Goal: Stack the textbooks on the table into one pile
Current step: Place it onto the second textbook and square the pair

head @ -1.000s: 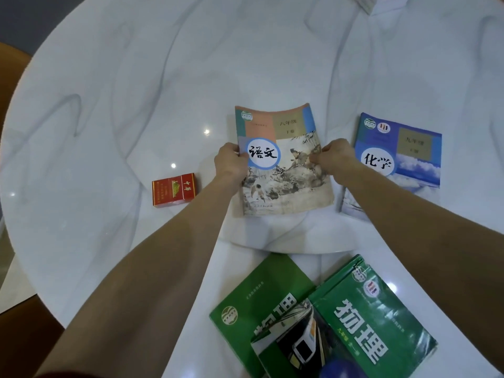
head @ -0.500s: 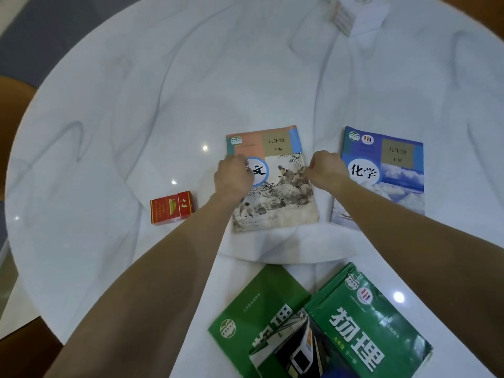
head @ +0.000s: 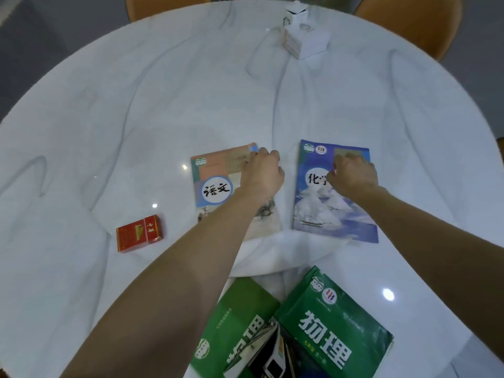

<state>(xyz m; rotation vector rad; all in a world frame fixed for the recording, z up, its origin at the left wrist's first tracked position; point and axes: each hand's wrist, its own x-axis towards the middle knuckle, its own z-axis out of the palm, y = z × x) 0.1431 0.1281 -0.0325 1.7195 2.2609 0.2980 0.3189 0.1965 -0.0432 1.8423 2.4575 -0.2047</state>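
Under the left hand (head: pixel 261 173) lies the far right corner of the orange-topped textbook (head: pixel 218 184), fingers curled at its edge; whether they pinch the cover or only press it I cannot tell. Just right of it the right hand (head: pixel 353 175) rests loosely spread on the blue textbook (head: pixel 321 205), grasping nothing. Both books lie flat, side by side, not touching. Nearer the body, two green textbooks (head: pixel 335 323) overlap — barely a start. Left of the grip sits a red pack (head: pixel 139 233); far beyond, a white box (head: pixel 305 36). On the table (head: pixel 109 118), I judge, no single pile exists yet.
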